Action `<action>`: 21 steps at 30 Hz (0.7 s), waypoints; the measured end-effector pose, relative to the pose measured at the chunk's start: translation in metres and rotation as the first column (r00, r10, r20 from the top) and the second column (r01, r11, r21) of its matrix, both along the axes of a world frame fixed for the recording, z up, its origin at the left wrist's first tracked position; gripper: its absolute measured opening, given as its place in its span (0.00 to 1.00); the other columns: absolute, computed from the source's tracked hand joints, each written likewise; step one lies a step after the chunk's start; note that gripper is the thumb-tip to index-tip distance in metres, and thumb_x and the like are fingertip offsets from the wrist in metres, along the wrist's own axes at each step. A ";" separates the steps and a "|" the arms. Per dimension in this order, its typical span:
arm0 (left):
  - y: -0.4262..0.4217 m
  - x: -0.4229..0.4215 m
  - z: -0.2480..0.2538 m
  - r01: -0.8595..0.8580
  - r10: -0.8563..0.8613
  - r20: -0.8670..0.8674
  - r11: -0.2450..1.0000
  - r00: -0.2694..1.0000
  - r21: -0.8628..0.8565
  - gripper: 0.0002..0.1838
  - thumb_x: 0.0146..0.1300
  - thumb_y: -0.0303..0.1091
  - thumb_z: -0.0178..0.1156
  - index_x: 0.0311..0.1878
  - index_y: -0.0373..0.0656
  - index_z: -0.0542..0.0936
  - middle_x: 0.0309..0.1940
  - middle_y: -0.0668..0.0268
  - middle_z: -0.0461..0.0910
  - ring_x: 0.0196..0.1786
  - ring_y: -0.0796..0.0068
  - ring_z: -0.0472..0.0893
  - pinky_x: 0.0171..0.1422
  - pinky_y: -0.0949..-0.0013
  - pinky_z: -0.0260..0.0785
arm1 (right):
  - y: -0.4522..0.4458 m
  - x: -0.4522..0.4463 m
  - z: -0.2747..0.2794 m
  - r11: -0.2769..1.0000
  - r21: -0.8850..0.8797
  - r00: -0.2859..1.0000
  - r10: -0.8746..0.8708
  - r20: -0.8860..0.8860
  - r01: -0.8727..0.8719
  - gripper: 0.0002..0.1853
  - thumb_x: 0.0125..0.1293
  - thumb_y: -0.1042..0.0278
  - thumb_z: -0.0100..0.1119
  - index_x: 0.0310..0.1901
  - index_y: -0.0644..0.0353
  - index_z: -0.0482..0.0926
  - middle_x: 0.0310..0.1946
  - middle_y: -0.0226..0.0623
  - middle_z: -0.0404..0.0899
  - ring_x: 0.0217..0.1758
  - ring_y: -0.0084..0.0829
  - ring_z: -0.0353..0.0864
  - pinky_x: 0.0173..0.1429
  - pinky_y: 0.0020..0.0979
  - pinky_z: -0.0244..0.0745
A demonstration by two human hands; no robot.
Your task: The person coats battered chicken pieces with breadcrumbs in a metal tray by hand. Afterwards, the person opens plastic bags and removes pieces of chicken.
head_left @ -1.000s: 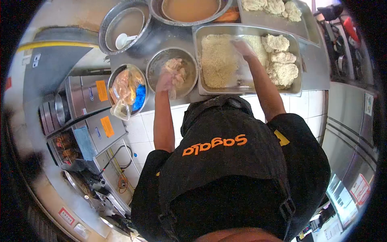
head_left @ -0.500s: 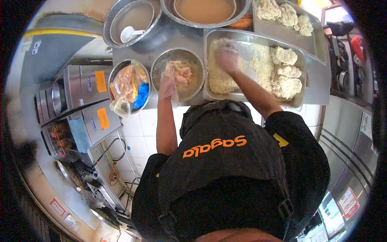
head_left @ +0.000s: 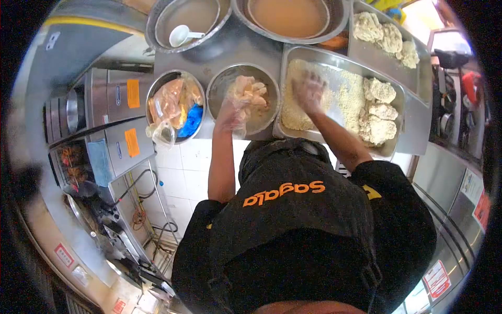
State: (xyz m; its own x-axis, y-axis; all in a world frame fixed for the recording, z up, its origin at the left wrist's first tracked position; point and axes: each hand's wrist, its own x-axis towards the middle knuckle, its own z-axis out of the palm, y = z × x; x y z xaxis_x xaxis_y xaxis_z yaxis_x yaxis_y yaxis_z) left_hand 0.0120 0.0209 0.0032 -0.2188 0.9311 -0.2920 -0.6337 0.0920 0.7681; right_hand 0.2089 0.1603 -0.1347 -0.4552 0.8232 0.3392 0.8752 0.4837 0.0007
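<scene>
My left hand (head_left: 234, 110), in a clear plastic glove, is in a round metal bowl (head_left: 215, 78) with its fingers closed around raw chicken (head_left: 254, 93). Part of the grip is hidden by the glove and the meat. Over the left part of a rectangular metal tray (head_left: 342, 58) is my right hand (head_left: 310, 92), bare, fingers apart, touching the pale crumbly breading (head_left: 296, 112). Several lumpy coated chicken pieces (head_left: 380, 128) lie along the right side of that tray.
At left stands a bowl of raw chicken in plastic (head_left: 166, 99) with a blue bag (head_left: 190, 120). Behind are a basin of cloudy liquid with a white ladle (head_left: 180, 35) and a basin of brownish liquid (head_left: 287, 18). Another tray (head_left: 361, 52) holds coated pieces at back right.
My right hand has shifted within the breading, and a bare streak shows in the tray's middle. My left hand stays in the bowl at the raw chicken. The whole view has shifted slightly.
</scene>
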 end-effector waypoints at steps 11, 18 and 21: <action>-0.017 -0.017 -0.061 0.076 -0.077 0.032 0.997 0.997 0.016 0.23 0.57 0.42 0.58 0.53 0.42 0.69 0.40 0.63 0.75 0.41 0.71 0.76 0.44 0.70 0.72 | 0.025 0.019 0.085 0.655 -0.746 0.991 0.033 -0.127 -0.117 0.31 0.60 0.44 0.43 0.53 0.66 0.68 0.53 0.52 0.68 0.57 0.44 0.67 0.55 0.39 0.65; -0.032 -0.025 -0.113 0.078 -0.004 0.470 0.987 0.883 -0.139 0.23 0.55 0.37 0.59 0.53 0.43 0.68 0.44 0.61 0.74 0.45 0.69 0.75 0.49 0.67 0.70 | 0.026 0.069 0.033 0.055 -0.931 0.928 -0.086 -0.363 -0.360 0.24 0.55 0.54 0.57 0.49 0.61 0.73 0.48 0.46 0.73 0.48 0.32 0.73 0.56 0.29 0.63; -0.042 -0.027 -0.114 0.076 0.035 0.532 0.980 0.846 -0.186 0.23 0.54 0.35 0.59 0.53 0.42 0.68 0.45 0.63 0.74 0.47 0.71 0.75 0.51 0.69 0.69 | 0.027 0.071 0.050 0.105 -0.882 0.884 -0.039 -0.466 -0.460 0.25 0.52 0.56 0.59 0.48 0.65 0.73 0.47 0.48 0.73 0.46 0.34 0.74 0.54 0.31 0.65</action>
